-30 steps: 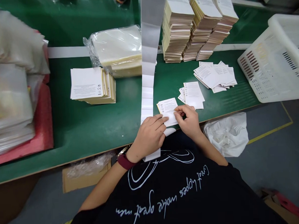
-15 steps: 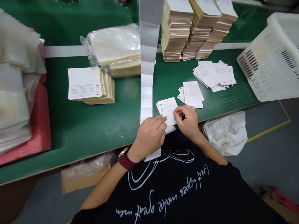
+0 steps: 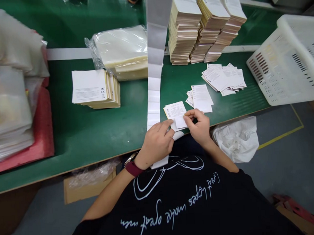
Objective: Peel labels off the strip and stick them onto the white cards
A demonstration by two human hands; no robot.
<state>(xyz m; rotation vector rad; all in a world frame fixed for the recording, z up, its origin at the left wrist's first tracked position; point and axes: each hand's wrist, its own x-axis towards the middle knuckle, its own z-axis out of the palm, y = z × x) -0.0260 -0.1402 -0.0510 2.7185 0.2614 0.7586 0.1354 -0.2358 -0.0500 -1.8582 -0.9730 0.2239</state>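
A small blank white label [image 3: 181, 122] lies between my hands over the lower part of a printed card [image 3: 175, 109]. My right hand [image 3: 199, 125] pinches the label's right edge between thumb and index finger. From the left, my left hand [image 3: 158, 140] reaches in with its index finger stretched out, the tip touching the card beside the label; its thumb is hidden. Other cards peek out under the printed one. Beneath my left hand runs a long white label strip [image 3: 153, 79], down over the table edge.
Loose cards [image 3: 202, 99] and a scattered card pile [image 3: 224, 79] lie to the right, below tall card stacks [image 3: 185, 29]. A white basket [image 3: 287, 63] stands far right. Leftward are a card stack [image 3: 89, 87], a plastic-wrapped bundle [image 3: 122, 49] and bags on a red tray [image 3: 44, 126].
My right hand has shifted slightly right and up with the label's edge, and more of the label now shows. My left index finger is straighter; the left hand has barely moved.
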